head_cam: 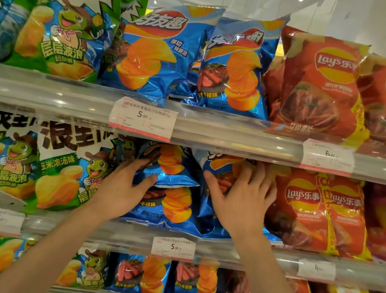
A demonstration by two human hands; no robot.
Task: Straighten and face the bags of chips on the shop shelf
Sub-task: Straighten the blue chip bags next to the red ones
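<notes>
On the middle shelf (220, 249), the left hand (124, 186) pinches a crumpled blue bag (170, 168); the right hand (241, 200) presses flat, fingers spread, on its neighbour (214, 167). Light, slippery, crushable foil: likely best held by the edges.

Centre of frame: left hand (121, 187) grips one blue chip bag (170, 168); right hand (241, 200) lies spread on another blue bag (218, 173).

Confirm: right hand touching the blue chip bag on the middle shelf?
Touching. The head view shows the right hand laid flat on the blue chip bag, its spread fingers pressed against the bag's front with no gap.
</notes>
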